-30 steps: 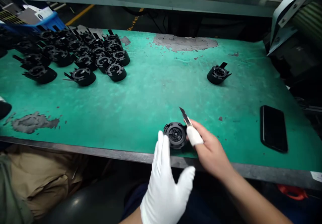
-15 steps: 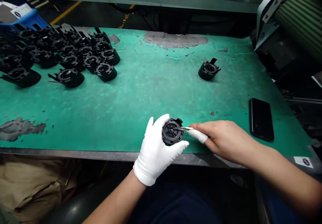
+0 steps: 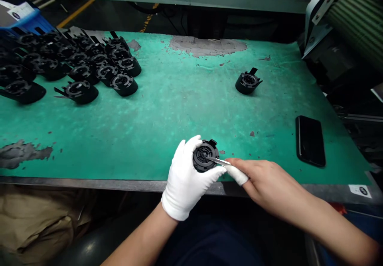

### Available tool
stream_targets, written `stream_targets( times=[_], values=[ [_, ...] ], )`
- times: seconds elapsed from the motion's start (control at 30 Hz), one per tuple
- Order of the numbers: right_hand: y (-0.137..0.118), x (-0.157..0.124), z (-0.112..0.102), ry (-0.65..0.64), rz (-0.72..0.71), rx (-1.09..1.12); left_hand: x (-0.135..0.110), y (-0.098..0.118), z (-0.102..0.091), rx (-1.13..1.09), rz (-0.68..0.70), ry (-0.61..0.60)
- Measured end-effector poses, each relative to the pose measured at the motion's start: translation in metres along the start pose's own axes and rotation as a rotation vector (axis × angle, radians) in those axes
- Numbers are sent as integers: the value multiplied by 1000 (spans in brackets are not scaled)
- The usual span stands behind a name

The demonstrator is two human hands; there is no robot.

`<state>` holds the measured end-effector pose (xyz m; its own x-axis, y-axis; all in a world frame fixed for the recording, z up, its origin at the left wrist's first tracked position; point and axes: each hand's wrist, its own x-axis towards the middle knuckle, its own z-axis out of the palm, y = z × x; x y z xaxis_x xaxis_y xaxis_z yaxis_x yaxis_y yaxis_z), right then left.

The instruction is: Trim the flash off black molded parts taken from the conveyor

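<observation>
My left hand (image 3: 187,180), in a white glove, grips a round black plastic part (image 3: 205,155) just above the near edge of the green table (image 3: 179,110). My right hand (image 3: 263,182), bare with a white wrap on the forefinger, pinches a small thin blade (image 3: 218,161). The blade's tip rests on the face of the part. Both hands sit close together at the table's front edge.
A crowd of several similar black parts (image 3: 77,64) covers the far left of the table, beside a blue bin (image 3: 26,18). One lone black part (image 3: 247,81) lies at the back right. A black phone (image 3: 310,140) lies flat at the right. A machine (image 3: 344,22) stands at the far right.
A second ago my left hand was open beside the part on the table; it has since taken hold of it and lifted it. The blade has swung down onto the part's face.
</observation>
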<state>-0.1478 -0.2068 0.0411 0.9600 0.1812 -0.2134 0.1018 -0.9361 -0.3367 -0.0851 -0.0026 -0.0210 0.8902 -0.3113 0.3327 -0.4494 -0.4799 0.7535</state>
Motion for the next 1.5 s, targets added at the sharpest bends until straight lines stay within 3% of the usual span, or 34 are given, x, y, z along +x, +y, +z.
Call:
stream_targets(
  times=[0.1, 0.2, 0.37, 0.43, 0.5, 0.67, 0.77, 0.9, 1.23, 1.4, 1.5],
  values=[
    [0, -1, -4, -32, -47, 124, 2, 0, 2, 24, 4, 46],
    [-5, 1, 1, 49, -53, 349, -6, 6, 5, 32, -59, 90],
    [-24, 20, 27, 300, 101, 671, -60, 29, 5, 75, -165, 12],
    [-23, 28, 27, 344, 91, 674, -80, 36, 1, 126, -148, -68],
    [-12, 31, 17, 311, 4, 597, -84, 38, -5, 135, -146, -90],
    [16, 14, -11, 153, -101, 189, -36, 19, -12, 103, -117, -31],
    [20, 7, -10, 104, -104, -29, -6, 8, -10, 75, -50, -122],
    [19, 6, -4, 131, -83, -203, 6, 7, -7, -1, -32, -133],
    [3, -17, 12, -2, -64, 47, -2, 4, -1, 54, 8, -45],
    [3, -21, 24, 174, 8, 70, -2, 6, 2, 68, 24, -27],
    [3, -22, 25, 176, 20, 94, -2, 8, 3, 61, 27, -2]
  ],
)
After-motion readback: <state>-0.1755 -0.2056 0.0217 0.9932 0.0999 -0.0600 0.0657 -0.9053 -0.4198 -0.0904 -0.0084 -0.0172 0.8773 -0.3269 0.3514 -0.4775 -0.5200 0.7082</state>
